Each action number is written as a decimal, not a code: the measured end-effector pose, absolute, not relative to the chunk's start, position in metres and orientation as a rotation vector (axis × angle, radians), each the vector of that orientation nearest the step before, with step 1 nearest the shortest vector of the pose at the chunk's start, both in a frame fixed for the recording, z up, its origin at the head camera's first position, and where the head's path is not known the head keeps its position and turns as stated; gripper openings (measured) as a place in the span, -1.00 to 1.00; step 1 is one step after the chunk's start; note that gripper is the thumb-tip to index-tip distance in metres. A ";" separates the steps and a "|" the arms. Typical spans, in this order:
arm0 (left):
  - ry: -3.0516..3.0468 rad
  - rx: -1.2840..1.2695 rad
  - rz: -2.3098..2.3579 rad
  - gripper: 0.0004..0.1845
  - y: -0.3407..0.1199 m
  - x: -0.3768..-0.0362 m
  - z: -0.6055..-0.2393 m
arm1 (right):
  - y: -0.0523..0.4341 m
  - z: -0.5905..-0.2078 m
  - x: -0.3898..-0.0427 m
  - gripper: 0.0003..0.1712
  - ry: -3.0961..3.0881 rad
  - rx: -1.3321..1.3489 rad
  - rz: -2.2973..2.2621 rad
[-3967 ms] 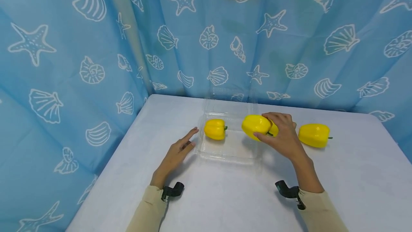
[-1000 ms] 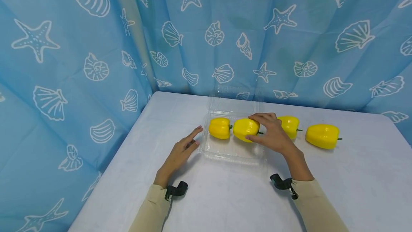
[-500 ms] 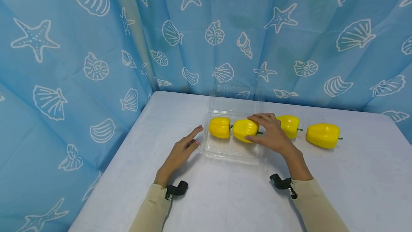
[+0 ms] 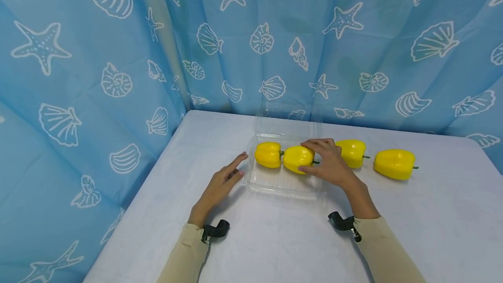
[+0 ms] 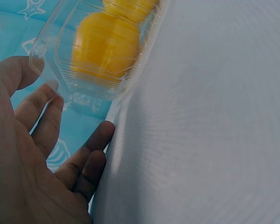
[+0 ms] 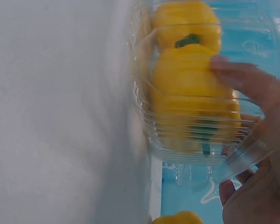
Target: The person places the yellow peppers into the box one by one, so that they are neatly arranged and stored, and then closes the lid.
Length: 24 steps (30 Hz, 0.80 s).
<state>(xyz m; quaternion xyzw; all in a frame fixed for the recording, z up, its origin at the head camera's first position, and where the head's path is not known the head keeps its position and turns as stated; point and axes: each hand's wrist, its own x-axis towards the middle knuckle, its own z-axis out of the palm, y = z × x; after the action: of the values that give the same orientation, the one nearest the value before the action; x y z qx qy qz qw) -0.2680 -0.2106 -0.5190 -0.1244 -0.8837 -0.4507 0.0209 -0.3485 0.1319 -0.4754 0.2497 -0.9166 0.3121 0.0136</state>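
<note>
A clear plastic clamshell box (image 4: 275,182) lies open on the white table (image 4: 275,235), its lid standing at the back. Two yellow bell peppers lie inside it: one (image 4: 268,155) at the left and a second (image 4: 297,159) beside it. My right hand (image 4: 328,163) grips this second pepper (image 6: 189,88) with thumb and fingers round its stem end. My left hand (image 4: 222,180) rests flat on the table, its straight fingers (image 5: 42,116) touching the box's left rim (image 5: 46,56).
Two more yellow peppers lie on the table right of the box, one (image 4: 352,153) just behind my right hand, another (image 4: 394,163) further right. A blue curtain with shells and starfish (image 4: 251,43) closes off the back and left.
My right hand has carried the second pepper leftward into the box and set it down beside the first. The left hand has stayed at the box's rim.
</note>
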 end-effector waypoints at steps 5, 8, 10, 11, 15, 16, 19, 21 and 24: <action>-2.733 -0.391 -1.397 -0.46 -0.210 -0.267 -0.517 | 0.133 -0.477 -0.349 -0.14 -2.854 0.782 0.953; -2.740 -0.384 -1.399 -0.46 -0.210 -0.267 -0.517 | 0.134 -0.477 -0.350 -0.11 -2.854 0.794 0.932; -2.741 -0.387 -1.402 -0.46 -0.209 -0.267 -0.517 | 0.134 -0.475 -0.349 -0.08 -2.851 0.794 0.930; -2.741 -0.388 -1.402 -0.46 -0.209 -0.267 -0.517 | 0.135 -0.474 -0.349 -0.08 -2.847 0.794 0.931; -2.737 -0.394 -1.396 -0.47 -0.209 -0.267 -0.516 | 0.139 -0.466 -0.347 -0.14 -2.819 0.766 0.980; -2.738 -0.394 -1.393 -0.46 -0.209 -0.267 -0.516 | 0.140 -0.464 -0.346 -0.16 -2.809 0.761 0.985; -2.744 -0.393 -1.385 -0.46 -0.209 -0.267 -0.515 | 0.144 -0.461 -0.345 -0.20 -2.773 0.752 0.970; -2.745 -0.398 -1.385 -0.46 -0.209 -0.267 -0.515 | 0.149 -0.459 -0.345 -0.21 -2.755 0.746 0.957; -2.742 -0.401 -1.386 -0.46 -0.208 -0.267 -0.517 | 0.157 -0.459 -0.345 -0.24 -2.718 0.736 0.948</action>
<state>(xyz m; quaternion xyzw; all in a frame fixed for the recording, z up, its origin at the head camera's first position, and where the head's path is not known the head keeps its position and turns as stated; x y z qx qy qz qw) -0.2674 -0.2084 -0.5173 -0.1293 -0.8848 -0.4472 0.0216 -0.3446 0.1566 -0.4588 0.2468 -0.9115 0.3178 0.0851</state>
